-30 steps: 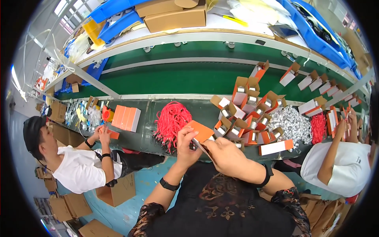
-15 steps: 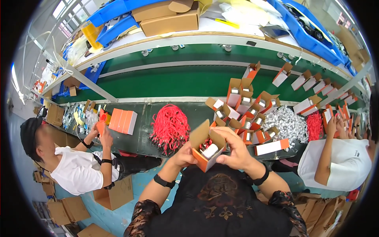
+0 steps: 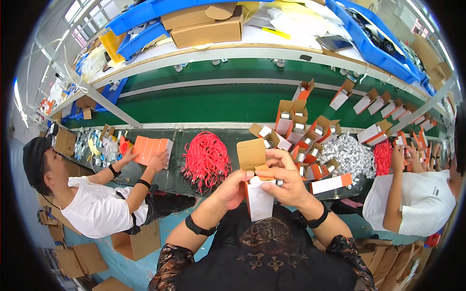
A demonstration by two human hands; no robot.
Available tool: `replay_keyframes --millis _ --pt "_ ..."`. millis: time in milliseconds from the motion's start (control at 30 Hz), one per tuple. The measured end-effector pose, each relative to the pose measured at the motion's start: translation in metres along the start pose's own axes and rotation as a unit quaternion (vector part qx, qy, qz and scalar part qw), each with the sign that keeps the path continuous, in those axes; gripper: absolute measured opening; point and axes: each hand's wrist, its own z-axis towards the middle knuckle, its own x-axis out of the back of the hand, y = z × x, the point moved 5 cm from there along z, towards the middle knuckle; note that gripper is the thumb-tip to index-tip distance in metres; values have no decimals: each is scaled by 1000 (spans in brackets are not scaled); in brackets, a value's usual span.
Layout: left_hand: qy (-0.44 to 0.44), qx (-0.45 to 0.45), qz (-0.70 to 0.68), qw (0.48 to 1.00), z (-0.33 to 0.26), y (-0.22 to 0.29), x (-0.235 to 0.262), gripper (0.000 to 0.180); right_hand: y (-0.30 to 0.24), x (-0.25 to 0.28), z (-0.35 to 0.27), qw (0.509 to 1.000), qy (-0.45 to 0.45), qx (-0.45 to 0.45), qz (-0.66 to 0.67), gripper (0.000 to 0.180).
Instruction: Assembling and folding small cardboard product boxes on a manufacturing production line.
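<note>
Held box: one, white and orange, lid flap raised, upright before the torso at the near edge of the desk. Left hand: fingers pinched on its upper left rim. Right hand: fingers closed around its upper right side. Bare desk lies left of the red cords; the right side is crowded. Counted: two red-cord piles, one silver heap, one lying box. Open boxes overlap; exact count unclear.

Left hand and right hand hold an open box.
</note>
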Motion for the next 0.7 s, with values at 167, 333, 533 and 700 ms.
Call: replay_keyframes --millis 167,333,533,700 --pt "54 -12 116 992 10 13 -13 55 27 5 -8 973 96 13 207 66" --pt "-126 -29 -34 991 11 13 -22 84 10 21 6 962 11 -113 248 94" --pt "-104 -210 371 899 18 9 -31 130 16 31 9 966 -9 -125 227 92" --pt "-113 -283 369 878 22 20 -32 116 16 28 -2 957 146 -32 248 87"
